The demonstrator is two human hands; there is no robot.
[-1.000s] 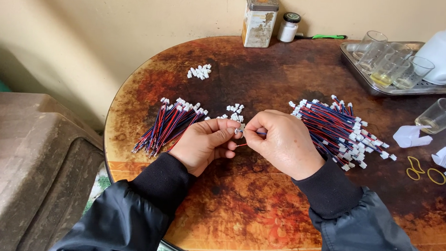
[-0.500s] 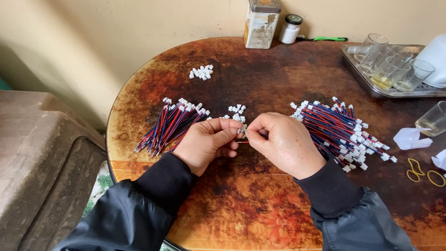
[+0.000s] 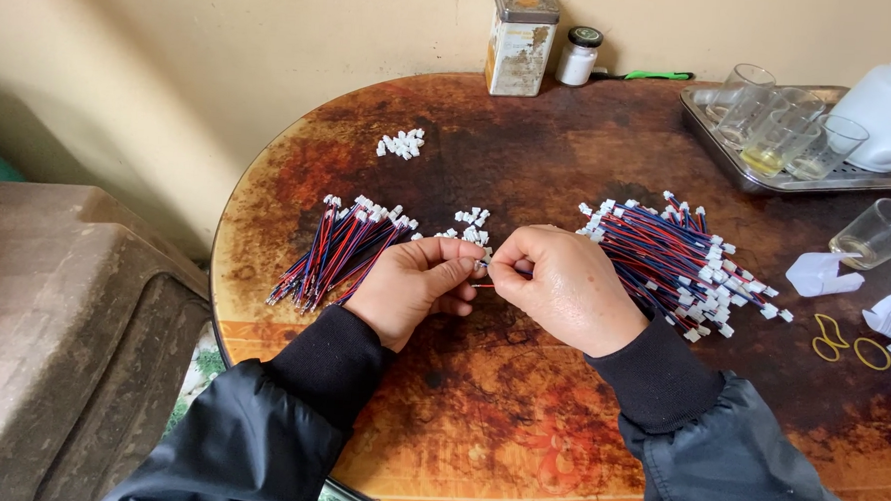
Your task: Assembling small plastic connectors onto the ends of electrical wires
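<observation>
- I see the left hand (image 3: 414, 284) and the right hand (image 3: 564, 286) meeting fingertip to fingertip just above the round, rust-brown mottled counter (image 3: 518, 424), near its middle.
- Between them lies one thin red-and-blue wire lead (image 3: 483, 279); its long axis runs roughly left to right, from one grip to the other, and only a short stretch shows.
- The left grip is closed, thumb and forefinger pinching the lead's left end; whether a small white plastic connector sits there I cannot tell, since the fingers cover it.
- The right grip is likewise closed on the lead's right end, the other fingers curled under.
- A loose cluster of small white plastic connectors (image 3: 470, 226) lies just beyond the fingertips, about equally near to both hands.
- The finished-looking bundle of red-and-blue leads with white ends (image 3: 337, 248) lies just beside the left hand, on its outer side.
- The larger heap of red-and-blue leads (image 3: 680, 261) touches the right hand's far side, so the right hand is the nearer to it.
</observation>
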